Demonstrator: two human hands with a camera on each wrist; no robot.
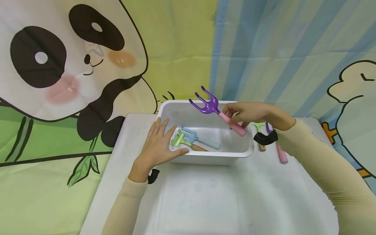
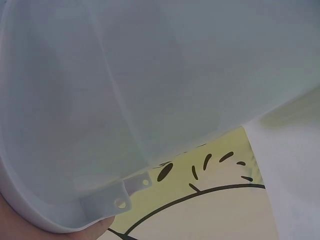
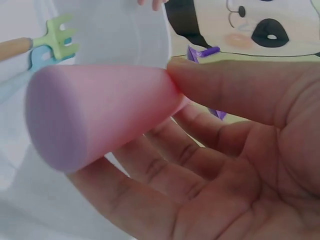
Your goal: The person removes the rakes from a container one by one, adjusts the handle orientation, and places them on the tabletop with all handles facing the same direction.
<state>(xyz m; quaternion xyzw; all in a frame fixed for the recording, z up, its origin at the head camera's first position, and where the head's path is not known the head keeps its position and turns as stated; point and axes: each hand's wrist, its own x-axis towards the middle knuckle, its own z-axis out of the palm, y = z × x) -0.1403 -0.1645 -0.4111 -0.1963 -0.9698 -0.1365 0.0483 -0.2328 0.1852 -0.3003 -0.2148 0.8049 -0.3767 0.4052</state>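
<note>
My right hand [image 1: 245, 112] pinches the pink handle of a toy garden fork [image 1: 209, 105] with purple tines, tilted above the right part of a white plastic bin [image 1: 211, 154]. In the right wrist view, thumb and fingers close around the pink handle [image 3: 105, 110]. My left hand [image 1: 157, 142] rests with spread, straight fingers on the left rim of the bin, its thumb along the front edge. Inside the bin lie a light blue fork [image 1: 205, 141] and a green rake [image 1: 180, 139] with a wooden handle, partly overlapping. The left wrist view shows mostly the bin's outer wall [image 2: 165, 75].
Right of the bin, partly hidden by my right forearm, lie a green tool [image 1: 262, 147] with a wooden handle and a purple one with a pink handle [image 1: 282, 153]. A white table [image 1: 205, 195] carries everything. Behind it hangs a printed cloth [image 1: 182, 49].
</note>
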